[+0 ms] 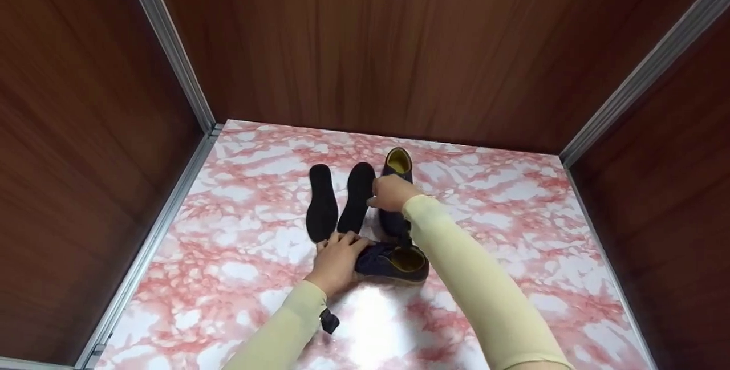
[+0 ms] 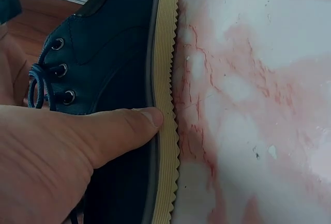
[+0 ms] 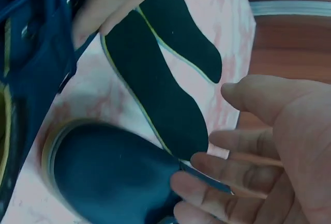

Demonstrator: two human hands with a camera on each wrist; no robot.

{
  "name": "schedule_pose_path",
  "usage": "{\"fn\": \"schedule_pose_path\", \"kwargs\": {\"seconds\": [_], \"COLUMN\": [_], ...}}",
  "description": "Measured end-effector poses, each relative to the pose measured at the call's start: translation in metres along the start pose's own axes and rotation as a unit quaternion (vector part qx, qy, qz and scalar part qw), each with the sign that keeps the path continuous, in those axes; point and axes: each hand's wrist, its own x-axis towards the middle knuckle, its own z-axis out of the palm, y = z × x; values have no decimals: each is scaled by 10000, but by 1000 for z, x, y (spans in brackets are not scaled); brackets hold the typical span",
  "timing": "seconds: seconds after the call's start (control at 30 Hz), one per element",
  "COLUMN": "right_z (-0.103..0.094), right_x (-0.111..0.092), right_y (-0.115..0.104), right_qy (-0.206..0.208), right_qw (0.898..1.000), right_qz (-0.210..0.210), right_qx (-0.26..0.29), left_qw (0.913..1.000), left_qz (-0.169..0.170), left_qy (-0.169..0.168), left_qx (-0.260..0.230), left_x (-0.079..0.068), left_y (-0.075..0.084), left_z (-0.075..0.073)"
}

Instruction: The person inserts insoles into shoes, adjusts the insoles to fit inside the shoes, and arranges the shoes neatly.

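A navy lace-up shoe [image 1: 419,273] with a pale ridged sole lies across the near side. My left hand [image 1: 339,261] grips its toe end, with the thumb [image 2: 119,131] along the sole's edge in the left wrist view; the other fingers are hidden there. My right hand [image 1: 393,193] hovers with spread, relaxed fingers over a second navy shoe [image 1: 393,224] and holds nothing. Two black insoles lie to the left: one insole [image 1: 358,193] beside the right hand, the other insole [image 1: 322,204] farther left. In the right wrist view, left-hand fingers overlap the insoles' near ends.
The surface [image 1: 239,267] has a red and white marbled pattern. Dark wood panels [image 1: 365,45] rise at the back and on both sides, with metal strips [image 1: 165,33] at the corners. A dark strap end [image 1: 329,321] hangs at the left wrist.
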Motion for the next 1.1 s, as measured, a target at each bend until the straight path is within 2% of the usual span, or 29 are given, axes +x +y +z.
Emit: {"fn": "schedule_pose_path", "kwargs": {"seconds": [0.17,0.3,0.4,0.53,0.7,1.1], "right_z": [9,30,39,34,33,46], "right_x": [16,40,50,39,24,25], "right_y": [-10,-7,-6,-19,-32,-32], "right_qy": [-130,-21,-62,-430,-642,-1140], "right_qw": [9998,9997,9995,9987,9961,9911], "right_qz": [-121,-109,-132,-210,-564,-622], "right_qx": [25,-198,-287,-158,-202,-298], "left_qw": [9997,9993,9992,9991,9991,9993], "left_qz": [112,186,190,178,161,127], "left_qy": [188,298,317,302,239,270], "left_qx": [59,132,182,241,313,246], "left_x": [-1,-1,-1,-2,-3,-2], "left_y": [1,1,1,1,0,0], "left_z": [0,0,-1,-1,-1,0]}}
